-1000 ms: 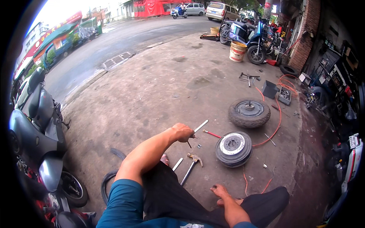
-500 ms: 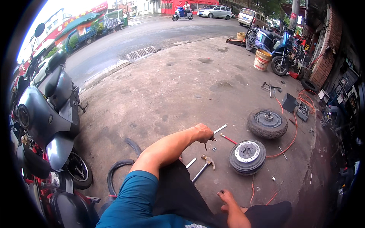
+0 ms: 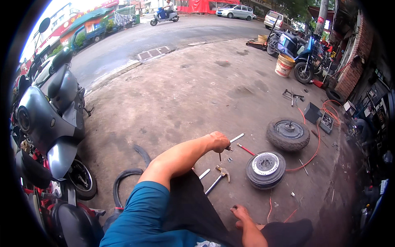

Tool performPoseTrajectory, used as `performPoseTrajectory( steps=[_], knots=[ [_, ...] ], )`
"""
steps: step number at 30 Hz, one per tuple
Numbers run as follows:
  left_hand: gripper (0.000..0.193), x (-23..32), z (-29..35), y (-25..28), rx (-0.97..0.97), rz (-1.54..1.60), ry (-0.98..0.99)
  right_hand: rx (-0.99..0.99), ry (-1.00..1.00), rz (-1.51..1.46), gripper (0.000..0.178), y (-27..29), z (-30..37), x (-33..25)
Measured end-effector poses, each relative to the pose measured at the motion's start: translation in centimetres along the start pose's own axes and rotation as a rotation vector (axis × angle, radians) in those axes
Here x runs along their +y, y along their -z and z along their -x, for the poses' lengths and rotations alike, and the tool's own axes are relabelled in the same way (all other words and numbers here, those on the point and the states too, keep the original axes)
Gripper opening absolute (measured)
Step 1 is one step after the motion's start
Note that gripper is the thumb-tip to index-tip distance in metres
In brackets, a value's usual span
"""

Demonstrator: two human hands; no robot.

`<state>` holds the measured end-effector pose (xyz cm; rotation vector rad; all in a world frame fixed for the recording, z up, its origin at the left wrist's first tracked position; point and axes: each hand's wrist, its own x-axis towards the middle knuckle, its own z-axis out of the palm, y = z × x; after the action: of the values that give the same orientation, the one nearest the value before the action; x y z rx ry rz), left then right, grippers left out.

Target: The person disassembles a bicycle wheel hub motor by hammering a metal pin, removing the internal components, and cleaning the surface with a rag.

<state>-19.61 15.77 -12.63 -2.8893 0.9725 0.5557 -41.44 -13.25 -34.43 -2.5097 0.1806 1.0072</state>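
Leftward along the far road [image 3: 197,31], a scooter [image 3: 164,17] has been ridden since the earlier frame. Over the ground [image 3: 164,103], left of a wheel [image 3: 266,164], a dark tool [image 3: 220,157] is gripped in the left hand [image 3: 220,142]. Well apart, nearer, the right hand [image 3: 240,213] is held curled; whether anything is pinched there cannot be told. Between them, a hammer [image 3: 222,171] is seen.

hammer [image 3: 215,184] left of near wheel [image 3: 266,168] | far wheel [image 3: 288,133] behind near wheel | scooter [image 3: 49,119] far left
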Motion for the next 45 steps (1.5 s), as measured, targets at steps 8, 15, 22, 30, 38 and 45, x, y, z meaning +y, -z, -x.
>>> performPoseTrajectory(
  steps=[8, 15, 22, 30, 38, 45],
  knots=[
    [0.022, -0.3, 0.0, -0.3, -0.007, 0.005, 0.008, -0.036, 0.035, 0.036, 0.043, 0.3, 0.8, -1.1],
    [0.023, -0.1, -0.5, -0.3, -0.045, -0.052, 0.012, -0.053, 0.024, 0.062, 0.042, -0.3, 0.5, -0.9],
    [0.025, 0.2, 0.2, 0.4, -0.049, -0.024, 0.03, -0.075, 0.05, 0.081, 0.044, -0.5, 0.5, -0.9],
    [0.02, 0.2, 0.3, 0.3, -0.038, -0.036, 0.003, -0.091, 0.056, 0.094, 0.045, -1.1, 0.0, -0.5],
    [0.02, 0.1, 0.2, 0.3, -0.052, -0.056, -0.007, -0.068, 0.07, 0.103, 0.046, -1.3, 0.1, -0.5],
    [0.021, 0.2, 0.4, 0.3, -0.05, -0.04, 0.002, -0.076, 0.077, 0.095, 0.045, -1.2, 0.3, -0.8]
  ],
)
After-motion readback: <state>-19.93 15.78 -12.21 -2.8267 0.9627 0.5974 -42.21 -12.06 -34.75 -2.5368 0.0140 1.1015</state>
